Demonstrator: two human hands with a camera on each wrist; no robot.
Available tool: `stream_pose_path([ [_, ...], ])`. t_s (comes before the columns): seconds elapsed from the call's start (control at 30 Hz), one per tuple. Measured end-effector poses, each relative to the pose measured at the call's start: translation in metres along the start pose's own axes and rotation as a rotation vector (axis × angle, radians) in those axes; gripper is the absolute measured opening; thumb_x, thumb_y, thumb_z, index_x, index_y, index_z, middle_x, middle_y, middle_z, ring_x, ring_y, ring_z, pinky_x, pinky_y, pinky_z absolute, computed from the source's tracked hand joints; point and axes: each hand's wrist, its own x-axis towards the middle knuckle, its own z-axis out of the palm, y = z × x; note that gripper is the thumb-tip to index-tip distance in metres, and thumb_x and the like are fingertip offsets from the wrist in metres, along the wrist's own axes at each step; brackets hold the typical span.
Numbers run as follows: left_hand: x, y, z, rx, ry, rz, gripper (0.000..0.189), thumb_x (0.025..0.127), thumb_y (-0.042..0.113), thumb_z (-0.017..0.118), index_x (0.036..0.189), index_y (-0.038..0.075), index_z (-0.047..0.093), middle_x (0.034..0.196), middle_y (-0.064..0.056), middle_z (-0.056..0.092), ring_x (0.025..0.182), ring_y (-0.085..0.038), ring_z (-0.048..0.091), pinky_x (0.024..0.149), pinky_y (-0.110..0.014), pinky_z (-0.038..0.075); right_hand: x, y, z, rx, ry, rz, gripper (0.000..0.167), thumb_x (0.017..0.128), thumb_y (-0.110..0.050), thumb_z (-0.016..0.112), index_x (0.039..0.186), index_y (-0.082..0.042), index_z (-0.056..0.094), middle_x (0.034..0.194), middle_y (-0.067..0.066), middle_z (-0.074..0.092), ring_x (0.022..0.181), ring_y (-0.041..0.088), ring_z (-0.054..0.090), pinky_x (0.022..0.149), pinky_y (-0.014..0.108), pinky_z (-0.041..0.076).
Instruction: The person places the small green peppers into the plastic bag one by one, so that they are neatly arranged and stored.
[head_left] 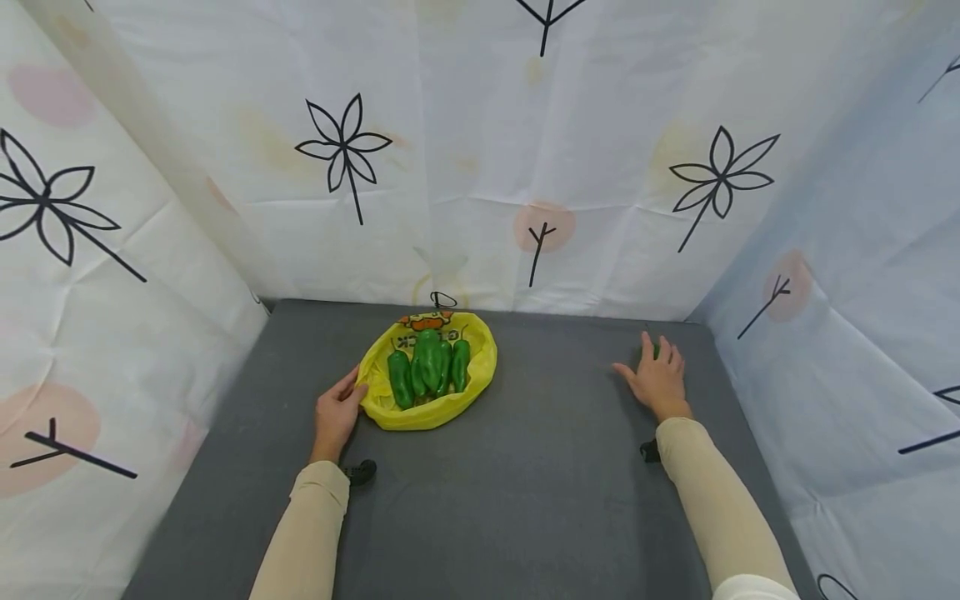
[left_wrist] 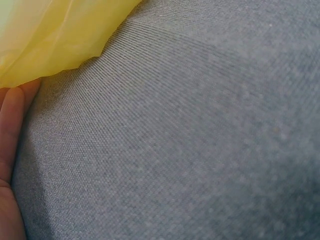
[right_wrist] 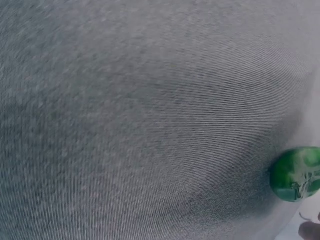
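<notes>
A yellow plastic bag [head_left: 483, 350] with its rim rolled open lies on the grey cloth surface, left of middle, with several green peppers [head_left: 429, 360] inside. At the bag's left edge my left hand [head_left: 337, 414] pinches the plastic between thumb and fingers. In the left wrist view the bag [left_wrist: 65, 35] covers the fingertips. Far to the right, my right hand [head_left: 660, 383] reaches with fingers spread above another green pepper [head_left: 657, 351], mostly hidden by the hand. The right wrist view has this glossy pepper [right_wrist: 292, 175] at its right edge, a fingertip [right_wrist: 311, 231] close below.
A grey cloth [head_left: 510, 483] covers the tabletop. White printed curtains [head_left: 465, 150] rise along the back and both sides, with the right one [head_left: 847, 333] close beyond my right hand. Dark wrist devices [head_left: 362, 472] sit below both wrists.
</notes>
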Motion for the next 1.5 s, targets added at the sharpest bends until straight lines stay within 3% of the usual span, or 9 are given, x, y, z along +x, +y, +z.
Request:
stream_pose_path([
  [0.17,0.000,0.000,-0.001,-0.013,-0.010,0.009,0.048,0.101,0.034,0.065,0.148,0.032,0.055,0.146,-0.007,0.062,0.123,-0.021,0.062,0.072,-0.007,0.048,0.003,0.007,-0.001,0.114,-0.028,0.043,0.091,0.106,-0.048,0.048,0.162,0.003,-0.002,0.159,0.044,0.003,0.145,0.066,0.009,0.114,0.074,0.022],
  [0.43,-0.001,-0.004,-0.002,-0.018,-0.019,0.040,0.046,0.100,0.037,0.065,0.146,0.035,0.057,0.143,-0.004,0.064,0.103,0.002,0.060,0.074,-0.010,0.051,0.003,0.011,-0.002,0.199,-0.025,0.135,0.083,0.108,-0.040,0.047,0.162,0.004,0.001,0.155,0.045,0.019,0.141,0.062,0.022,0.112,0.071,0.029],
  [0.57,-0.001,-0.004,-0.002,-0.017,-0.026,0.035,0.047,0.100,0.038,0.065,0.147,0.035,0.056,0.144,-0.004,0.063,0.111,-0.007,0.062,0.074,-0.009,0.050,0.002,0.011,-0.002,0.201,-0.032,0.145,0.076,0.109,-0.032,0.046,0.161,0.006,0.005,0.150,0.046,0.025,0.136,0.062,0.029,0.109,0.069,0.033],
  [0.77,0.000,-0.003,-0.003,-0.020,-0.023,0.028,0.048,0.101,0.038,0.064,0.148,0.035,0.055,0.146,-0.004,0.062,0.125,-0.021,0.061,0.074,-0.008,0.050,0.001,0.007,-0.003,0.240,-0.054,0.158,0.072,0.108,-0.019,0.047,0.160,0.008,0.006,0.152,0.047,0.023,0.137,0.063,0.027,0.112,0.069,0.031],
  [0.9,0.000,-0.001,-0.004,-0.022,-0.030,0.028,0.048,0.101,0.038,0.064,0.147,0.036,0.055,0.146,-0.004,0.062,0.126,-0.021,0.061,0.074,-0.008,0.050,0.002,0.006,-0.002,0.268,-0.064,0.183,0.072,0.107,-0.017,0.048,0.160,0.008,0.006,0.151,0.047,0.024,0.138,0.062,0.028,0.114,0.068,0.030],
  [1.2,0.000,-0.002,-0.004,-0.022,-0.036,0.032,0.047,0.101,0.036,0.064,0.147,0.036,0.055,0.146,-0.004,0.062,0.127,-0.022,0.061,0.073,-0.008,0.050,0.002,-0.006,-0.003,0.346,-0.074,0.218,0.078,0.097,-0.018,0.047,0.159,0.009,0.008,0.147,0.044,0.034,0.131,0.055,0.042,0.107,0.064,0.041],
  [1.5,0.001,-0.005,-0.003,-0.013,-0.032,0.042,0.048,0.101,0.038,0.064,0.147,0.036,0.054,0.146,-0.005,0.062,0.126,-0.021,0.061,0.074,-0.008,0.050,0.005,-0.022,0.001,0.377,-0.048,0.160,0.078,0.099,-0.021,0.051,0.161,0.006,0.011,0.148,0.041,0.036,0.132,0.053,0.044,0.104,0.063,0.044],
])
